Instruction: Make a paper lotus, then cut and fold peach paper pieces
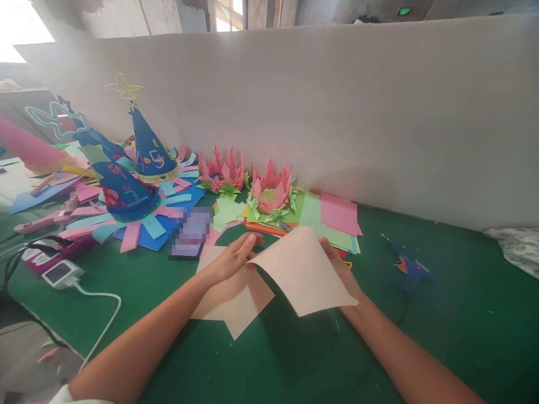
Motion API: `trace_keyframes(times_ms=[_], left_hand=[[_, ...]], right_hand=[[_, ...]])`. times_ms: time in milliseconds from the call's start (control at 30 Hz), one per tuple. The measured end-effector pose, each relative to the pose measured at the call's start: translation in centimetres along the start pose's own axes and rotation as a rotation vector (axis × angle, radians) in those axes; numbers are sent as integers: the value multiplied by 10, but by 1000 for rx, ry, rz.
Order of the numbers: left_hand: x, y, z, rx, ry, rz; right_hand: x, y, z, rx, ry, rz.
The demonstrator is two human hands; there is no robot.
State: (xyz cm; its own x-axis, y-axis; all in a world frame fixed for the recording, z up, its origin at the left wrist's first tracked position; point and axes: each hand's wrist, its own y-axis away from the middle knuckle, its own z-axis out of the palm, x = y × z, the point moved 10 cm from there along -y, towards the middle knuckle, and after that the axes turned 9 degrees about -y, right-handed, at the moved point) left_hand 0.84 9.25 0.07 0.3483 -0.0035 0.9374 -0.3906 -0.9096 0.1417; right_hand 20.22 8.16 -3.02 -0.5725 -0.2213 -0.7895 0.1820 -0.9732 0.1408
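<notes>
A pale pinkish sheet of paper [297, 272] is raised and curved above the table, its near corner drooping. My right hand [340, 272] grips it at the right edge, with most fingers hidden behind the sheet. My left hand [233, 258] is beside the sheet's left corner, thumb up and fingers stretched out; whether it touches the corner is unclear. Beneath my left hand, more pale sheets [236, 303] lie overlapping on the green table [295, 365].
Pink and green folded-paper crowns [272, 191] stand behind my hands, by stacked coloured paper [339, 213]. Blue cone hats [154, 148], a phone [191, 233] and a white device with a cable [62, 274] are on the left. Blue scraps [412, 269] lie right, before a white partition [400, 118].
</notes>
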Motion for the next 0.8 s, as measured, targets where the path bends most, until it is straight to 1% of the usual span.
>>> trace_keyframes(times_ms=[67,100,167,200,267,367,433,533,600,700,800], left_hand=[[-6,2,7,-69,112,-74],[-7,2,9,-98,185,-98],[-8,2,12,-137,335,-129],[-8,1,10,-133,389,-130],[-7,-2,1,-75,423,-104],[-9,-8,-22,59,360,-45],[-12,-10,-34,118,287,-23],[-16,-12,-54,245,76,14],[-18,-12,-62,313,-45,22],[-15,-11,-68,379,-140,89],[-4,-7,-71,448,-204,220]], right_hand=[[3,2,-2,61,-102,6],[6,2,-2,85,-135,33],[12,1,1,82,-117,97],[14,1,3,60,-83,115],[11,-2,8,0,3,76],[1,-3,17,-94,175,-60],[-3,-2,28,-184,344,-147],[-10,4,46,-299,629,-323],[-12,8,56,-358,799,-417],[-8,14,67,-462,963,-466],[-2,16,70,-528,1015,-455]])
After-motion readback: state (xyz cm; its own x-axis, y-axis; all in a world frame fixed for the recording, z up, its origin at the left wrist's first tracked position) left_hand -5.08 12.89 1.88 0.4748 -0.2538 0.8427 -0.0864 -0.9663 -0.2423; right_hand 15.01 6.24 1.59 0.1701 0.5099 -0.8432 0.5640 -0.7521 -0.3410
